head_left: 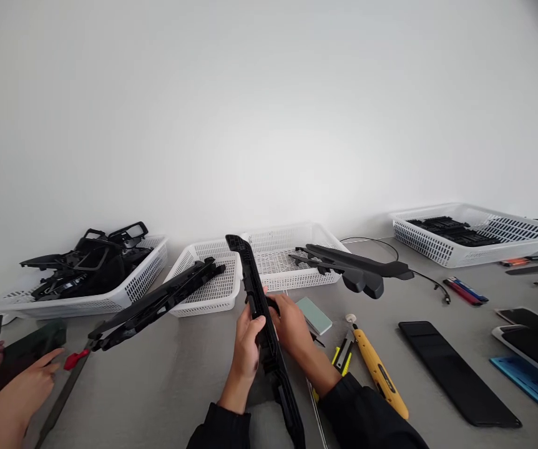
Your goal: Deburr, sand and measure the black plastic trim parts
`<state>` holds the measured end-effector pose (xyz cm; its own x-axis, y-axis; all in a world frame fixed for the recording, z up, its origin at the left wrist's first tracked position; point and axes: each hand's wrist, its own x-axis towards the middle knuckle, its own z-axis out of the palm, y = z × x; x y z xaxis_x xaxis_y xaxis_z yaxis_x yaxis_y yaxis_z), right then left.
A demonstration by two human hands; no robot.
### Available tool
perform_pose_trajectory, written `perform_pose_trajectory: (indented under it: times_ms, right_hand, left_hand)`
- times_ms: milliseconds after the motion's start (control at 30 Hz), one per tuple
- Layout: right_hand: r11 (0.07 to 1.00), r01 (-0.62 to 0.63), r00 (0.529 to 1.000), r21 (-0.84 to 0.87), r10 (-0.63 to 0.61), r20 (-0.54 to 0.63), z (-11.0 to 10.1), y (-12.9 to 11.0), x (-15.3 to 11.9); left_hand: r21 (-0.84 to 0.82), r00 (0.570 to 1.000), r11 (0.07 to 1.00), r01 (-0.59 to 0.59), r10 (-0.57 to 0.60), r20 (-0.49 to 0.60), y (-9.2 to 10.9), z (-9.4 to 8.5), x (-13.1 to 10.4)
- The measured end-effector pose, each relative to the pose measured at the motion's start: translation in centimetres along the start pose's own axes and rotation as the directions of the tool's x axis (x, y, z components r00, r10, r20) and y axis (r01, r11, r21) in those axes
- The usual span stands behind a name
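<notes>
A long black plastic trim piece (256, 287), ribbed and hollow on its inner side, stands tilted in front of me. My left hand (246, 343) is closed around its middle, the thumb pressed on the near face. On its right side is my right hand (293, 324), fingers curled close against the piece and partly hidden behind it. A dark curved bit shows at those fingers; what it belongs to is unclear. Under the right wrist lies a yellow-and-grey utility knife (343, 353), with a yellow-handled tool (380, 374) to its right.
White baskets stand along the wall: a left one (150, 274) heaped with black parts, middle ones (203, 305) with long trims across their rims, a right one (430, 249). A green box (314, 315), pens (466, 291) and dark panels (456, 368) lie rightward. Another person's hand (25, 386) is at left.
</notes>
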<state>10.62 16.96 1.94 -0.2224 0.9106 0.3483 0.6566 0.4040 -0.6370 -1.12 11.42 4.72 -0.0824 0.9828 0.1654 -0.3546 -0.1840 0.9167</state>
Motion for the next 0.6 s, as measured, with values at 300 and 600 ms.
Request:
perform_pose_trajectory:
  times_ms: [300,600]
  right_hand:
    - [0.482,-0.037,0.975,0.875,0.210,-0.075,-5.1,-1.0,0.8]
    - [0.413,-0.128,0.976,0.902,0.214,0.041,-3.2,-3.0,-0.9]
  left_hand:
    - [-0.010,0.995,1.000,0.027,-0.026,0.099,0.2,0.0,0.4]
    - [0.128,0.999,0.991,-0.033,0.030,0.024,-0.6,0.2,0.1]
